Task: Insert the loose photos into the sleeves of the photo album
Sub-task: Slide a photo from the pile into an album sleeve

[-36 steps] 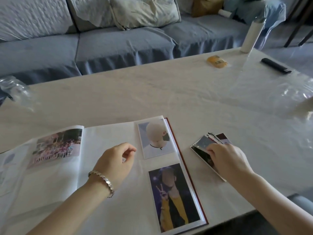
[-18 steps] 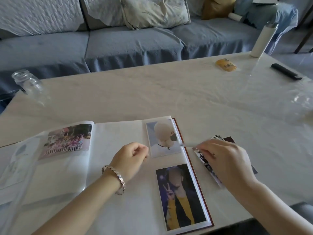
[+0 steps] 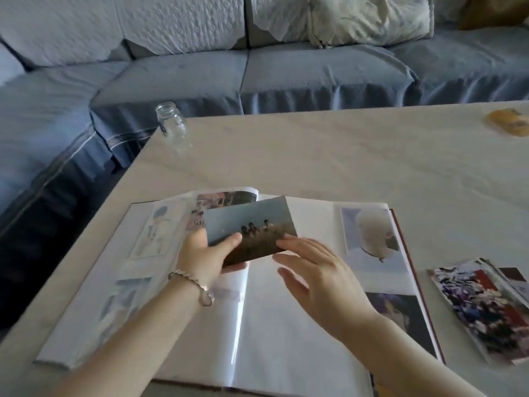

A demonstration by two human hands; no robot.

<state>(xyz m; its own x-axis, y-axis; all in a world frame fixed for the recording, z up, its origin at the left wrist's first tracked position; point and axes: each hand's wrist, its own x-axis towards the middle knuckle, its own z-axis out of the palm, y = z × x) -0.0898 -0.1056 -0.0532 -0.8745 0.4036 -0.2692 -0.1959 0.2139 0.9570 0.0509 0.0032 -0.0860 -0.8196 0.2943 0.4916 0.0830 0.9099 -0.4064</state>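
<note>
Nearby, glass jar, yellow packet, photo stack.

— What's the album made of?
— Its sleeves are clear plastic, glossy, catching a bright glare. The photo is smooth paper.
— And the table?
— Pale, marble-veined, smooth, low sheen. The jar is clear glass, the sofa wrinkled blue cloth, the bracelet shiny metal.
</note>
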